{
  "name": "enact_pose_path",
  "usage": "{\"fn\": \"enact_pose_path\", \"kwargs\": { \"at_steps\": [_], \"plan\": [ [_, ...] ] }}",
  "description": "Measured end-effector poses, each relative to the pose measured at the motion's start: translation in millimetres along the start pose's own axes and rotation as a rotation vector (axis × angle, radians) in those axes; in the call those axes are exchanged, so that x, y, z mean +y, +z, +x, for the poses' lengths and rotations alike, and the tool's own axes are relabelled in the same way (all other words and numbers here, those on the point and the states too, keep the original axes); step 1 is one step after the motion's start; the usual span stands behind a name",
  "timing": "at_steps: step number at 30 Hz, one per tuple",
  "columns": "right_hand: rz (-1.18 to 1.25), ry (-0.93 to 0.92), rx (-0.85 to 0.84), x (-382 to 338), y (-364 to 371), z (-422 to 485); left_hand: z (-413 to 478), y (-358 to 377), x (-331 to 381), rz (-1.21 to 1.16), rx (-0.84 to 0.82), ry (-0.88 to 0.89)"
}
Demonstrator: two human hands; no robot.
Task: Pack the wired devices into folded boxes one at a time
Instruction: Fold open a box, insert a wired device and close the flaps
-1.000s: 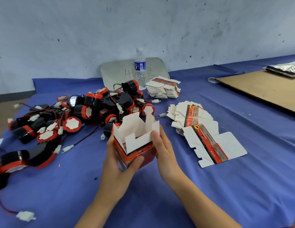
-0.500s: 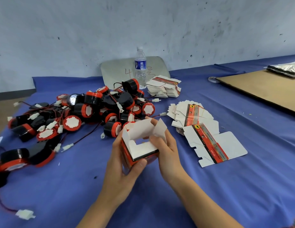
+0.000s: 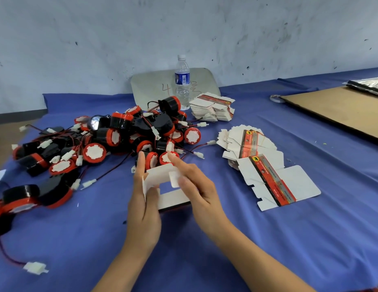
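A red handwritten "4" stands on the grey board at twelve o'clock. The water bottle label and the print on the flat cartons are illegible.

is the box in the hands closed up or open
Open: the box, held by the left hand and right hand, has loose white flaps sticking up, and the blue cloth shows through it.
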State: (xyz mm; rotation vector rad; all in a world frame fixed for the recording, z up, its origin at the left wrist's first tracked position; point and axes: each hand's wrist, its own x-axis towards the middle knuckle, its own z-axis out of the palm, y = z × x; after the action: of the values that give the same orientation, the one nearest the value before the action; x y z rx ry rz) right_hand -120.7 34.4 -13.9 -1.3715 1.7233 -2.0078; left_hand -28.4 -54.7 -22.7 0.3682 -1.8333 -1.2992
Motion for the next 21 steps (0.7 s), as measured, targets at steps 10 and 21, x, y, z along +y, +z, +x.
{"fn": "enact_pose_path", "kwargs": {
  "at_steps": [10, 21],
  "plan": [
    [0.203, 0.187, 0.109, 6, -5, 3, 5, -6, -16, 0.306, -0.130, 0.228],
    [0.280, 0.222, 0.112, 4, -9, 7, 5, -3, -15, 0.335, -0.109, 0.303]
  ]
}}
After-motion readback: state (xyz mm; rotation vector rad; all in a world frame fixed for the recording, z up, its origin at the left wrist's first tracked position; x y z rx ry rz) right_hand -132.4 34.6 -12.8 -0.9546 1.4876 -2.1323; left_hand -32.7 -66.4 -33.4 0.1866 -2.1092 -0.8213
